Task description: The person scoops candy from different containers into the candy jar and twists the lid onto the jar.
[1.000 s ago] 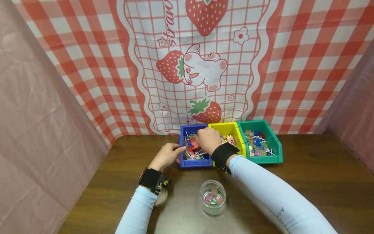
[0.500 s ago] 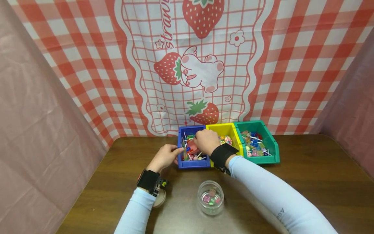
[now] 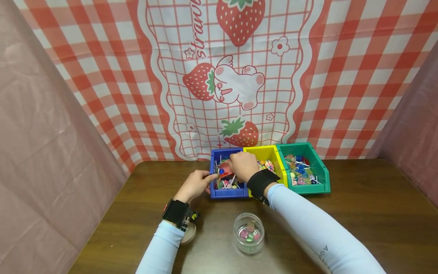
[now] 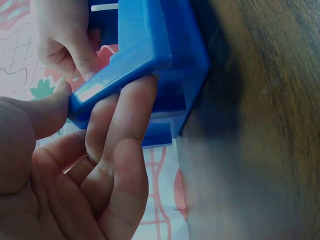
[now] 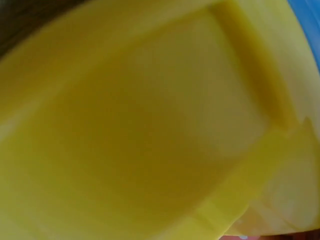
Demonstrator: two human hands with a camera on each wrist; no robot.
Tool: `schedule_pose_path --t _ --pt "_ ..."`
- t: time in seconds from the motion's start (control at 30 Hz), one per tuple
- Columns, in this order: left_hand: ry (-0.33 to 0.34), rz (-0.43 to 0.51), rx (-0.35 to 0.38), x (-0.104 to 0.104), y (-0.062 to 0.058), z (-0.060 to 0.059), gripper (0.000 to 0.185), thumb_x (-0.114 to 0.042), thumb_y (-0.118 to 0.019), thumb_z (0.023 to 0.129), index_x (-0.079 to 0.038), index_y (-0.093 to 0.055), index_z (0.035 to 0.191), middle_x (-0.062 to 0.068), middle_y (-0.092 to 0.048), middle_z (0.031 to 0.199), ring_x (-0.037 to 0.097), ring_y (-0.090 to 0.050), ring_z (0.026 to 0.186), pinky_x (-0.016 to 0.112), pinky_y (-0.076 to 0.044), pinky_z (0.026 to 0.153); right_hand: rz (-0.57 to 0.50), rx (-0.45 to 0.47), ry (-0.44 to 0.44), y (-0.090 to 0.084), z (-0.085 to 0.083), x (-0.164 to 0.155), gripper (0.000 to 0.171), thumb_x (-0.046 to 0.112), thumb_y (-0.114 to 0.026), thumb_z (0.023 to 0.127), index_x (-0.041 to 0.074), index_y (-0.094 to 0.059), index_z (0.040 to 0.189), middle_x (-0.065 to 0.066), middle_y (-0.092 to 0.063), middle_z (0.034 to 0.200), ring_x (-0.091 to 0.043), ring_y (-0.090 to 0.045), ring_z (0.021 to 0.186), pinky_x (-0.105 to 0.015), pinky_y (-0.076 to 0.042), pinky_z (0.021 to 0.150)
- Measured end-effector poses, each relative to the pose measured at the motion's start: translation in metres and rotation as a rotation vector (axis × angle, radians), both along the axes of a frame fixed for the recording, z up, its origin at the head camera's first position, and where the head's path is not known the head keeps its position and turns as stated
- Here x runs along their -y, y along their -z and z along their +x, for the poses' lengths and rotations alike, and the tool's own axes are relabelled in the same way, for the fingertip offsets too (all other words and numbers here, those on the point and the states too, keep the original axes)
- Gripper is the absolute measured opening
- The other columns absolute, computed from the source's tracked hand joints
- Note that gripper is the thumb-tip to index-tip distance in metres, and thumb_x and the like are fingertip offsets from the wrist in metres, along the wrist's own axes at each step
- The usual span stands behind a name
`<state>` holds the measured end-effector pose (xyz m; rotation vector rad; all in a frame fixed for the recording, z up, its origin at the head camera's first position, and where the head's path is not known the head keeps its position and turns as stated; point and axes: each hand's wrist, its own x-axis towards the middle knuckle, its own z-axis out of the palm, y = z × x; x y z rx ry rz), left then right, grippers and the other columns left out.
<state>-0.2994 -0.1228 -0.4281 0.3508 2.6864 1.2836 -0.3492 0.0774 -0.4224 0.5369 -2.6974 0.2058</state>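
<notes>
A blue bin (image 3: 229, 194) of small candies and lollipops stands at the back of the table, left end of a row. My left hand (image 3: 193, 185) grips its left wall, thumb on the inner side and fingers outside; the left wrist view shows this hold on the blue bin (image 4: 145, 40) closely. Inside the bin, my right hand (image 3: 244, 166) holds a pink scoop (image 3: 225, 168), its handle hidden by the fingers. Blue and red candies lie at the scoop's front. In the right wrist view only the yellow bin (image 5: 125, 125) fills the frame.
Beside the blue bin are a yellow bin (image 3: 262, 153) and a green bin (image 3: 308, 189), both with candies. A clear jar (image 3: 249, 247) holding several candies stands nearer on the table. A round pale lid (image 3: 189, 235) lies partly under the left wrist.
Both hands keep their places at the blue bin. The scoop shifts only slightly among the candies; the head view itself sways a little.
</notes>
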Motion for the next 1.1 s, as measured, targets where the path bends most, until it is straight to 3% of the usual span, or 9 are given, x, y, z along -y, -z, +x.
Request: schedule_pose_path --t 0.23,0.43,0.6,0.8,0.9,1.1 --pt "0.013 0.027 -0.01 0.0 0.001 -0.001 0.033 -0.029 -0.058 0.103 0.0 -0.072 0.099 0.006 -0.067 0.069 0.03 -0.07 0.064 0.044 -0.056 0.068 0.042 0.12 -0.008 -0.009 0.0 -0.001 0.032 0.035 -0.062 0.099 0.011 -0.073 0.081 -0.008 -0.069 0.077 -0.028 -0.066 0.069 -0.048 -0.053 0.058" --pt "0.012 0.042 -0.009 0.0 0.002 -0.001 0.033 -0.029 -0.058 0.103 0.0 -0.073 0.099 0.006 -0.067 0.07 0.03 -0.07 0.064 0.044 -0.056 0.068 0.011 0.155 0.064 -0.011 0.002 0.002 0.036 0.034 -0.063 0.098 0.011 -0.071 0.072 -0.008 -0.067 0.073 -0.028 -0.065 0.065 -0.047 -0.053 0.056" --pt "0.007 0.024 -0.016 0.001 0.003 -0.001 0.034 -0.031 -0.057 0.103 0.0 -0.073 0.1 0.005 -0.068 0.07 0.029 -0.07 0.064 0.042 -0.056 0.067 0.003 0.118 0.089 -0.007 0.002 0.006 0.036 0.035 -0.064 0.097 0.009 -0.071 0.073 -0.011 -0.068 0.073 -0.03 -0.065 0.064 -0.047 -0.051 0.053" --pt "-0.01 0.004 -0.016 0.001 0.002 0.0 0.035 -0.031 -0.057 0.103 -0.001 -0.073 0.098 0.005 -0.067 0.069 0.028 -0.07 0.064 0.037 -0.055 0.066 0.035 0.018 0.046 -0.001 0.004 0.008 0.033 0.03 -0.062 0.098 0.009 -0.071 0.074 -0.01 -0.067 0.071 -0.031 -0.065 0.062 -0.048 -0.051 0.051" --pt "-0.013 0.001 -0.012 0.0 0.003 0.0 0.035 -0.031 -0.057 0.103 0.0 -0.073 0.097 0.004 -0.066 0.068 0.029 -0.07 0.065 0.037 -0.055 0.065 0.038 0.009 0.018 -0.001 0.007 0.005 0.036 0.035 -0.064 0.097 0.01 -0.069 0.072 -0.008 -0.064 0.067 -0.029 -0.063 0.061 -0.047 -0.051 0.051" --pt "-0.003 0.001 -0.019 0.0 0.005 -0.001 0.036 -0.031 -0.057 0.103 0.0 -0.072 0.094 0.004 -0.066 0.067 0.03 -0.07 0.065 0.033 -0.053 0.062 0.061 0.145 0.006 -0.006 0.007 0.001 0.046 0.051 -0.063 0.095 0.014 -0.06 0.067 -0.004 -0.057 0.063 -0.025 -0.059 0.059 -0.043 -0.051 0.053"
